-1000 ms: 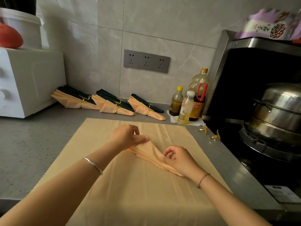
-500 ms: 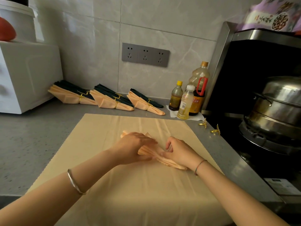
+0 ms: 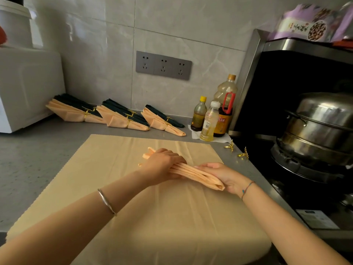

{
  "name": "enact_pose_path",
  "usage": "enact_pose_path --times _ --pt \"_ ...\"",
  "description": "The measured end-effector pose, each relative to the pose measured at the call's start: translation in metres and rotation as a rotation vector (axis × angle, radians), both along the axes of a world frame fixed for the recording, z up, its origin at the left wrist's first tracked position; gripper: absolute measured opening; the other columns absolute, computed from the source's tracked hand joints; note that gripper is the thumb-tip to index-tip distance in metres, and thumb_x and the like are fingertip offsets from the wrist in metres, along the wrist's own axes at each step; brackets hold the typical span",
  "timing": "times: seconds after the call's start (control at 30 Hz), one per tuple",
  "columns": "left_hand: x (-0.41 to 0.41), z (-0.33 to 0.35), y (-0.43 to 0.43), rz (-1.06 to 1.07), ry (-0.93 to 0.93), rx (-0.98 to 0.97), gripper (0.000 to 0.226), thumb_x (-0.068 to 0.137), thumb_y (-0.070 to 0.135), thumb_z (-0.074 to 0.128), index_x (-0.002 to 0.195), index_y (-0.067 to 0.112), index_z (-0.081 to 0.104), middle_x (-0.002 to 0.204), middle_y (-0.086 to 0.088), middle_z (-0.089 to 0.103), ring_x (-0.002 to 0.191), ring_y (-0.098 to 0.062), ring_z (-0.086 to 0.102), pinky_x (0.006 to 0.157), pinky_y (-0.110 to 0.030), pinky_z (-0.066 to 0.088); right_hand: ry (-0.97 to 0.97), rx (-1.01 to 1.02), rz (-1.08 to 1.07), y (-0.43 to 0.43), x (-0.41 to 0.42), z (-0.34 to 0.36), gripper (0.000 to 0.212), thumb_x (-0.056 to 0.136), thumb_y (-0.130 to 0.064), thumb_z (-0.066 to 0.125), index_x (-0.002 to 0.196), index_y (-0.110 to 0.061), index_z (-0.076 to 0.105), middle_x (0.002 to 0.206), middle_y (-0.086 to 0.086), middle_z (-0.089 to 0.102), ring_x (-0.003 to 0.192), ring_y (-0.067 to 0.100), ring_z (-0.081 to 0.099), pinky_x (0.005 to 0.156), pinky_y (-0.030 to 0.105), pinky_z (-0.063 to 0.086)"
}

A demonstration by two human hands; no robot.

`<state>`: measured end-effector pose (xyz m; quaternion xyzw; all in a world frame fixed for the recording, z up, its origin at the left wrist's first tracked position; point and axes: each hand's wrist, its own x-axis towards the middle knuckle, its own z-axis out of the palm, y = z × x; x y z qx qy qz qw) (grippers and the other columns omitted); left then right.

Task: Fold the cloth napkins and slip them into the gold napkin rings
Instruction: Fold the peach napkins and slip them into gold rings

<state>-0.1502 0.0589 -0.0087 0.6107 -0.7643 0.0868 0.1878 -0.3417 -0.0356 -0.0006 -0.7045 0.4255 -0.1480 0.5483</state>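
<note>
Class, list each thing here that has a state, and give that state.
pleated napkin, pleats gathered, no ring on
left hand, grips the napkin
right hand, holds its narrow end
flat cloth, spread out
loose gold rings, empty
finished napkins, ringed
bottles, capped
steamer pot, lidded

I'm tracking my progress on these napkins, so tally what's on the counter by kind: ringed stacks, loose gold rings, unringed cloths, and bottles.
Ringed napkin stacks: 3
Loose gold rings: 2
Pleated napkin, no ring yet: 1
Flat cloth spread on the counter: 1
Bottles: 3
Total: 10
</note>
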Motion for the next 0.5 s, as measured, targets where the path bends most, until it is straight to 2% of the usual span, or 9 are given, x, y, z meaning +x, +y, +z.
enact_pose_path --times 0.1,0.2,0.23,0.37,0.43,0.5 --pt "-0.007 0.014 -0.012 0.033 -0.108 0.054 0.037 0.089 0.042 0.062 0.123 0.030 0.056 0.115 0.008 0.063 0.105 -0.011 0.057 0.099 -0.024 0.030 0.020 -0.117 -0.070 -0.013 -0.013 0.005 0.018 0.084 -0.037 0.067 0.087 -0.019 0.068 0.083 -0.001 0.068 0.080 0.012 0.058 0.070 0.021 0.042" --pt "-0.016 0.024 -0.023 0.047 -0.180 0.126 0.037 0.090 0.042 0.059 0.125 0.028 0.053 0.116 0.007 0.063 0.105 -0.014 0.056 0.097 -0.024 0.032 -0.015 -0.278 -0.216 -0.034 -0.033 0.006 0.014 0.086 -0.024 0.068 0.092 -0.012 0.066 0.078 -0.001 0.065 0.064 0.009 0.051 0.056 0.016 0.038" --pt "-0.019 0.027 -0.026 0.055 -0.196 0.139 0.037 0.091 0.042 0.057 0.125 0.028 0.053 0.115 0.006 0.063 0.105 -0.015 0.056 0.096 -0.025 0.032 -0.026 -0.336 -0.280 -0.044 -0.040 0.004 0.016 0.084 -0.020 0.070 0.094 -0.008 0.064 0.081 0.002 0.065 0.065 0.009 0.052 0.055 0.016 0.038" --pt "-0.027 0.033 -0.043 0.109 -0.216 0.145 0.036 0.093 0.041 0.054 0.126 0.027 0.053 0.118 0.003 0.063 0.106 -0.018 0.056 0.093 -0.026 0.035 -0.059 -0.507 -0.596 -0.088 -0.068 -0.006 0.040 0.080 -0.020 0.074 0.112 -0.006 0.055 0.110 0.010 0.058 0.096 0.021 0.054 0.075 0.027 0.040" --pt "-0.027 0.033 -0.048 0.149 -0.199 0.146 0.037 0.093 0.043 0.054 0.127 0.028 0.052 0.120 0.003 0.062 0.105 -0.018 0.055 0.085 -0.023 0.035 -0.068 -0.498 -0.657 -0.110 -0.074 -0.012 0.056 0.080 -0.021 0.074 0.127 -0.007 0.048 0.129 0.011 0.051 0.113 0.025 0.050 0.088 0.032 0.042" --pt "-0.026 0.033 -0.054 0.187 -0.194 0.142 0.038 0.094 0.043 0.053 0.128 0.028 0.052 0.121 0.003 0.062 0.105 -0.018 0.055 0.080 -0.021 0.031 -0.038 -0.450 -0.654 -0.131 -0.076 -0.019 0.066 0.081 -0.022 0.073 0.137 -0.008 0.040 0.141 0.010 0.043 0.128 0.027 0.042 0.100 0.036 0.037"
